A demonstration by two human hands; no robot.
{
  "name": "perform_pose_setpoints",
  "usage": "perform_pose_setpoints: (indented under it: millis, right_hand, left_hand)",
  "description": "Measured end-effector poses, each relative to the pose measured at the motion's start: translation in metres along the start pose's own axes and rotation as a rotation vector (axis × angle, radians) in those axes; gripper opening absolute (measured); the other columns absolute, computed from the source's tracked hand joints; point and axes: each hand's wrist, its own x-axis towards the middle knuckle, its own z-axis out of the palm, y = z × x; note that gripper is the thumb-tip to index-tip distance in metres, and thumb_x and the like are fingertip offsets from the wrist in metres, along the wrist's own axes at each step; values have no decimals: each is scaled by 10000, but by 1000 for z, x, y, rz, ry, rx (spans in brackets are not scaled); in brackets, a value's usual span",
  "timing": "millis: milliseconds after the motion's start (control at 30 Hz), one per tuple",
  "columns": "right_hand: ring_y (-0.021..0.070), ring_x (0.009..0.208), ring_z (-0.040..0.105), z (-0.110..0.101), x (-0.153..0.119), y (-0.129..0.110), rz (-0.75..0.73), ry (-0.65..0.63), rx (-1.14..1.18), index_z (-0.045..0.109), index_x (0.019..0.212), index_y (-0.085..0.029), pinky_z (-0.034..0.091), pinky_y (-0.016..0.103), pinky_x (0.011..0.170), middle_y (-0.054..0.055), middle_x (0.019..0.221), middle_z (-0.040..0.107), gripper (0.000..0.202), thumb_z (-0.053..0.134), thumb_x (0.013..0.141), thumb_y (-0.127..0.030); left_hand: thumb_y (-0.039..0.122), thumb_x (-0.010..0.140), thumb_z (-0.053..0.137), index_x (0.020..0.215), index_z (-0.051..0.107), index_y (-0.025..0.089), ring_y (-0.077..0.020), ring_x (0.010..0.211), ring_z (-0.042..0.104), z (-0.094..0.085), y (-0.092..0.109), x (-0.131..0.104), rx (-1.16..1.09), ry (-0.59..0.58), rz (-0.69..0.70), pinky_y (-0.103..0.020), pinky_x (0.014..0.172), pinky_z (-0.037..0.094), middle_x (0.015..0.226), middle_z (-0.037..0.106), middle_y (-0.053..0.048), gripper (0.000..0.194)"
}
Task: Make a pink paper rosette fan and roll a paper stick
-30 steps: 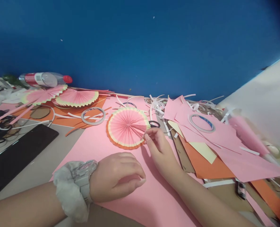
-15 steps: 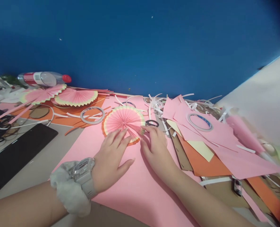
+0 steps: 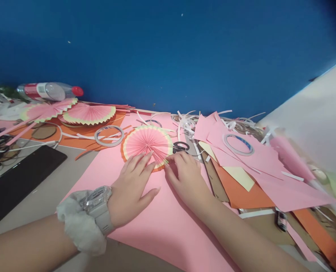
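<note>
A round pleated paper fan [image 3: 145, 141], pink with a pale yellow rim and an orange backing edge, lies on a large pink sheet [image 3: 156, 226]. My left hand [image 3: 133, 185] rests flat with fingers stretched over the fan's lower left part, thumb apart. At the fan's lower right rim, my right hand [image 3: 183, 172] pinches the pleated edge between thumb and fingers. Black-handled scissors [image 3: 181, 147] lie just beyond my right hand, their blades hidden. A roll of double-sided tape [image 3: 109, 136] sits left of the fan.
Two more pleated fans [image 3: 90, 112] lie at the back left by a plastic bottle [image 3: 50, 91]. A black phone [image 3: 26, 181] is at the left. Pink sheets [image 3: 270, 177], orange card [image 3: 250, 194], another tape roll [image 3: 238, 144] and white paper strips [image 3: 186, 122] cover the right and back.
My right fingers have shifted slightly down along the fan's rim, drawing its edge pleats closer together. My left hand stays spread on the fan. The view has moved slightly.
</note>
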Motion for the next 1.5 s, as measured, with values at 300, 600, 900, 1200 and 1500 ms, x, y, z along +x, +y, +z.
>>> perform_pose_setpoints:
  millis: [300, 600, 900, 1200, 1500]
  right_hand:
    - [229, 940, 530, -4, 2, 0, -18, -17, 50, 550, 940, -191, 389, 383, 796, 53, 986, 599, 88, 514, 862, -175]
    - [239, 865, 545, 0, 5, -1, -15, -4, -10, 565, 858, -193, 365, 397, 762, 64, 917, 613, 62, 504, 862, -201]
    - [211, 802, 549, -2, 6, -2, -22, -13, 57, 537, 770, -202, 344, 377, 742, 37, 837, 611, 139, 459, 879, -163]
    - [179, 758, 515, -3, 0, 5, -37, 222, 313, 476, 805, -213, 391, 335, 681, 20, 798, 533, 108, 453, 880, -137]
    - [163, 734, 491, -7, -5, -1, -185, 434, 381, 455, 807, -227, 393, 321, 648, 2, 762, 474, 137, 508, 866, -115]
  left_hand:
    - [377, 885, 464, 1346, 402, 137, -290, 1330, 245, 3, -1, 0, 9, 0, 23, -515, 1108, 233, 1450, 345, -112, 523]
    - [377, 884, 466, 1331, 416, 111, -311, 1326, 256, 2, -1, 1, -7, 5, 32, -532, 1101, 235, 1444, 351, -138, 522]
    - [301, 859, 516, 1305, 437, 145, -295, 1308, 268, -2, 3, 2, -76, 74, 53, -536, 1097, 218, 1424, 376, -110, 479]
    - [226, 865, 498, 861, 588, 187, -173, 749, 543, -17, 11, -4, -406, -3, 458, -317, 720, 443, 815, 656, -40, 98]
    - [365, 903, 484, 1081, 571, 193, -197, 933, 607, -15, 0, 9, -980, -200, -120, -332, 814, 498, 1021, 643, -60, 263]
